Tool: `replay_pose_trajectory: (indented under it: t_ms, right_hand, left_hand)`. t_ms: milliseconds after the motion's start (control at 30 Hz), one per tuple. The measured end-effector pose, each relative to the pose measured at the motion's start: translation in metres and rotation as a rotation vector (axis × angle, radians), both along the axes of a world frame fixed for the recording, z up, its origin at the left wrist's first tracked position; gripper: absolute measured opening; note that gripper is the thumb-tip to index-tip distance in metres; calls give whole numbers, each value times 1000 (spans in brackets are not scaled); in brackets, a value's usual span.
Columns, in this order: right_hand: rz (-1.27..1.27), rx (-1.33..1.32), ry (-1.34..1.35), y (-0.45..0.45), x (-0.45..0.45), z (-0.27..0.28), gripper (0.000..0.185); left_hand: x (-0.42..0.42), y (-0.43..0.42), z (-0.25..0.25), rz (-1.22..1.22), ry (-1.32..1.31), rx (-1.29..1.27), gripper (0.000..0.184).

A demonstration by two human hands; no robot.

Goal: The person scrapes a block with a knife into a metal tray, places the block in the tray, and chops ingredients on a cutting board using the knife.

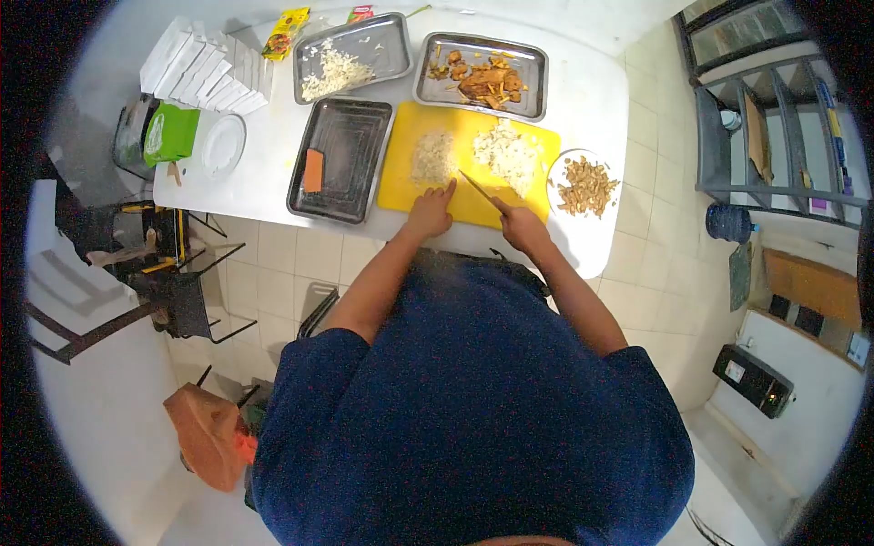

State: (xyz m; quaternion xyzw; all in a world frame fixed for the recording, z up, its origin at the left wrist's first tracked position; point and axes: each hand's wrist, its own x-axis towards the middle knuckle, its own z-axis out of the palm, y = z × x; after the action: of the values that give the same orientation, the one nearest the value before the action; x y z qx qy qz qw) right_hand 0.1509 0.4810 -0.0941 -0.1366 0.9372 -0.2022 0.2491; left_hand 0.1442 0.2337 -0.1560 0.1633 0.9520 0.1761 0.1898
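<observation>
My right hand [524,229] is closed around the handle of a knife [481,189], whose blade points up and to the left over the yellow cutting board [393,193]. My left hand [431,213] rests at the board's front edge, with its index finger stretched toward the knife tip. Just beyond that finger lies a pile of finely chopped pale food [431,156]. A second, coarser pale chopped pile [506,156] sits on the board's right half, past the blade. I cannot tell what food these pieces are.
Behind the board, one metal tray [417,91] holds browned pieces; another tray [401,73] holds pale shreds. A dark tray [344,202] with an orange piece [313,171] lies left. Brown strips fill a plate [557,202] at right. White boxes [196,64] stand back left.
</observation>
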Motion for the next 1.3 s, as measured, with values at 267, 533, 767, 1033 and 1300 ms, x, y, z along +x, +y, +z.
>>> replay_pose_trajectory:
  t_ms: [267,533,767,1033,1300]
  right_hand:
    - [-6,-69,80,9,0,-9,49]
    - [33,-1,45,3,4,-22,51]
    - [30,-78,102,3,-5,-16,46]
    - [4,25,63,5,2,-18,48]
    - [-16,-107,89,6,-12,-12,44]
  left_hand:
    - [-2,0,5,-5,-67,10,86]
    - [1,1,3,-4,-28,-21,90]
    - [0,0,-5,7,-33,-22,90]
    - [1,4,3,-4,-42,-50,85]
    - [2,-1,-5,2,-8,-1,88]
